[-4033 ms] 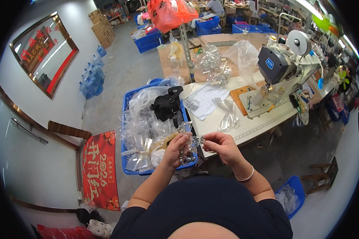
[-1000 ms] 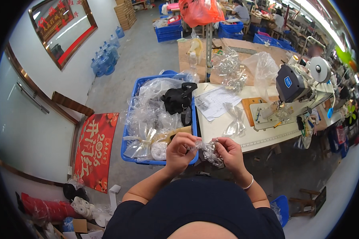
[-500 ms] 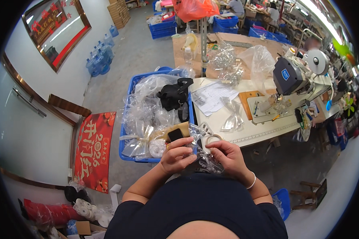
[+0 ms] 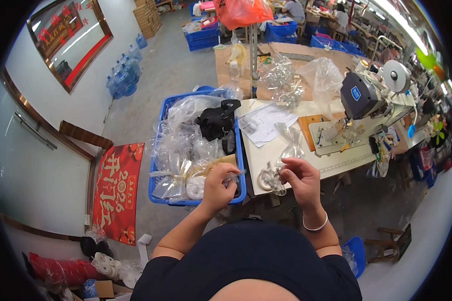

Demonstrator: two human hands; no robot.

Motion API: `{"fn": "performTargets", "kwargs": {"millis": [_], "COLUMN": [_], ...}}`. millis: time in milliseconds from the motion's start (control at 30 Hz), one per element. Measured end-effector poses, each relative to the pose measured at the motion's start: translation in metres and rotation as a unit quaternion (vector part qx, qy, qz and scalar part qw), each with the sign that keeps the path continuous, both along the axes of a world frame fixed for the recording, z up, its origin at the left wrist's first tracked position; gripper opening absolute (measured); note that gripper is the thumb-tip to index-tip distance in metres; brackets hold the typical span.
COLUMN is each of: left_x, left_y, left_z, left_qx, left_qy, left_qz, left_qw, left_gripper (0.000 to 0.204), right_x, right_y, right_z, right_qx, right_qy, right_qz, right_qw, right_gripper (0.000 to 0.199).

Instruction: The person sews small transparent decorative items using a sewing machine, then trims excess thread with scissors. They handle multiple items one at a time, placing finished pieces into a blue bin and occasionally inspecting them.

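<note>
My left hand [image 4: 219,186] is over the front right part of a blue basket [image 4: 152,181], its fingers bent into a pinch. A faint clear sliver shows beside those fingertips, too small to name. At the near left corner of the white table [image 4: 260,155], my right hand [image 4: 305,184] has thumb and fingertips closed on a crumpled bunch of clear, shiny plastic [image 4: 276,184]. Partly behind this bunch lies a pale roll of tape [image 4: 260,179]. The basket holds clear plastic bags [image 4: 183,138], a black strapped item [image 4: 218,122] and a white roll [image 4: 195,188].
Printed sheets [image 4: 261,123] and a clear plastic bag [image 4: 292,143] lie on the table. To the right stands a sewing machine [image 4: 360,95], with a ruler strip [image 4: 344,165] along the table's front edge. A metal post [image 4: 253,60] rises behind the basket.
My hands have drawn apart, the right moving right and up over the table corner with the clear plastic bunch. The left has shifted slightly, away from that bunch; a dark flat object in the basket is now hidden.
</note>
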State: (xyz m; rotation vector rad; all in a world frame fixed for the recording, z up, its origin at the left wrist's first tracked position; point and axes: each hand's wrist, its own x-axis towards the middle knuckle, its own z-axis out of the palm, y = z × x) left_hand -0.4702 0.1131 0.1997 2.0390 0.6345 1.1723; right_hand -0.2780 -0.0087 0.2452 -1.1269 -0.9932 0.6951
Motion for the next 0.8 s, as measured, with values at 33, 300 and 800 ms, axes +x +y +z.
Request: {"fn": "performTargets", "kwargs": {"millis": [33, 300, 800], "left_x": [0.000, 0.016, 0.011], "left_y": [0.003, -0.005, 0.013], "left_z": [-0.016, -0.013, -0.026], "left_qx": [-0.190, -0.642, -0.669], "left_qy": [0.023, -0.239, -0.125], "left_qz": [-0.103, -0.429, -0.412], "left_qw": [0.976, 0.589, 0.606], "left_gripper": [0.030, 0.055, 0.033], "right_x": [-0.003, -0.026, -0.004], "right_y": [0.001, 0.014, 0.035], "right_z": [-0.002, -0.009, 0.002], "right_qx": [0.028, 0.178, -0.168], "right_qy": [-0.047, -0.491, -0.093], "right_qz": [-0.030, -0.019, 0.168], "right_qw": [0.998, 0.852, 0.967], "right_gripper": [0.020, 0.026, 0.033]}}
